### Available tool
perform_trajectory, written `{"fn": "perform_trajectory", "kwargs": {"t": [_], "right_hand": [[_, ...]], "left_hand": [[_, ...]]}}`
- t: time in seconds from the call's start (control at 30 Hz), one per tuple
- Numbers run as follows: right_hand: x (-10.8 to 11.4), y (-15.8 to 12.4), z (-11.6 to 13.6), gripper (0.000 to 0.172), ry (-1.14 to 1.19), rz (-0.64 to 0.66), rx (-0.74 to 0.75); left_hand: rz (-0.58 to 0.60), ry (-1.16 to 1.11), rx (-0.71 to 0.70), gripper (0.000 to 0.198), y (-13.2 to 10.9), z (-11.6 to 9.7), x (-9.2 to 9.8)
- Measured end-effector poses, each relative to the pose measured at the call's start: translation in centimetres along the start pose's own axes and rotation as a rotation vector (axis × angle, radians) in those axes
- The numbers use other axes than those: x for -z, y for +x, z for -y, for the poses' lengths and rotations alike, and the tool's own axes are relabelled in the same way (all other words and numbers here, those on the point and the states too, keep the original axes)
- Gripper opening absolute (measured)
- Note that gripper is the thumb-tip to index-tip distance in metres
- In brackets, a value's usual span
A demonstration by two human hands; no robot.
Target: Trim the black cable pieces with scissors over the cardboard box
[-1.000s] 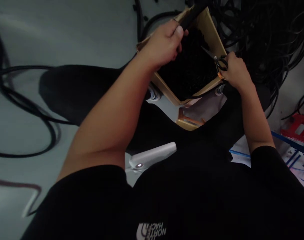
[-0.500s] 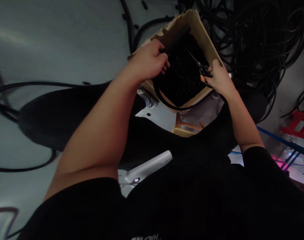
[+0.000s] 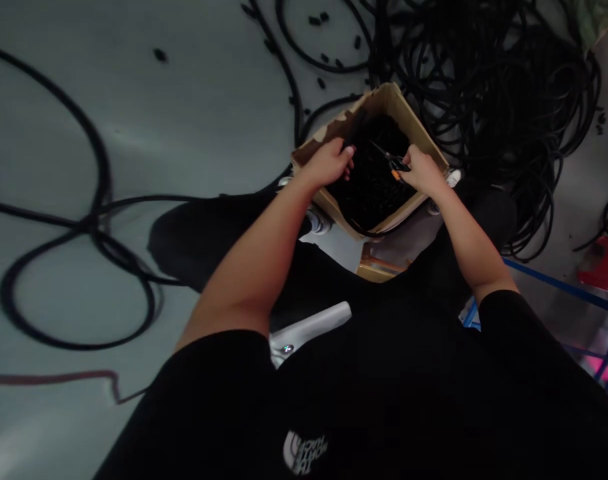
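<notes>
Hose (image 3: pixel 356 125) lies inside left edge of box (image 3: pixel 418 131); I see left hand (image 3: pixel 333 163) closed round it, right hand (image 3: pixel 424 173) apart, wrapped on scissors (image 3: pixel 395 162) near right corner. I judge hose light, springy; grip close behind end.

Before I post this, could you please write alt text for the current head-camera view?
A person's right hand holds scissors with black and orange handles over an open brown cardboard box of small black pieces, while the left hand holds a dark, straight black tube. A tangled heap of black cables lies beyond the box, to the right.
</notes>
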State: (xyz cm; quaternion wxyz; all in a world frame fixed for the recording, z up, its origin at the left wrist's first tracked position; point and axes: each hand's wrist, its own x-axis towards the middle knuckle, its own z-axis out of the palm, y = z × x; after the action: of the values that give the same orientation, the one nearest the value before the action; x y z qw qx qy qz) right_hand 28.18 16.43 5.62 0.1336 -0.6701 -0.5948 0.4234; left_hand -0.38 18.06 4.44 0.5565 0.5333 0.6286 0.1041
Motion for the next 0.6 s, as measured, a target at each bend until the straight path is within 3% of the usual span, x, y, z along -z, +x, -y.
{"fn": "perform_trajectory", "kwargs": {"t": [0.2, 0.37, 0.6], "right_hand": [[0.2, 0.8, 2.7, 0.05, -0.033, -0.002, 0.067], [1.2, 1.9, 4.6, 0.053, -0.293, -0.018, 0.175], [2.3, 1.4, 5.7, 0.046, -0.369, -0.07, 0.265]], "left_hand": [[-0.036, -0.142, 0.039, 0.01, 0.0, 0.2, -1.3], [-0.117, -0.186, -0.027, 0.014, -1.3, 1.4, 0.1], [-0.097, -0.224, -0.139, 0.011, -9.1, 4.0, 4.3]]}}
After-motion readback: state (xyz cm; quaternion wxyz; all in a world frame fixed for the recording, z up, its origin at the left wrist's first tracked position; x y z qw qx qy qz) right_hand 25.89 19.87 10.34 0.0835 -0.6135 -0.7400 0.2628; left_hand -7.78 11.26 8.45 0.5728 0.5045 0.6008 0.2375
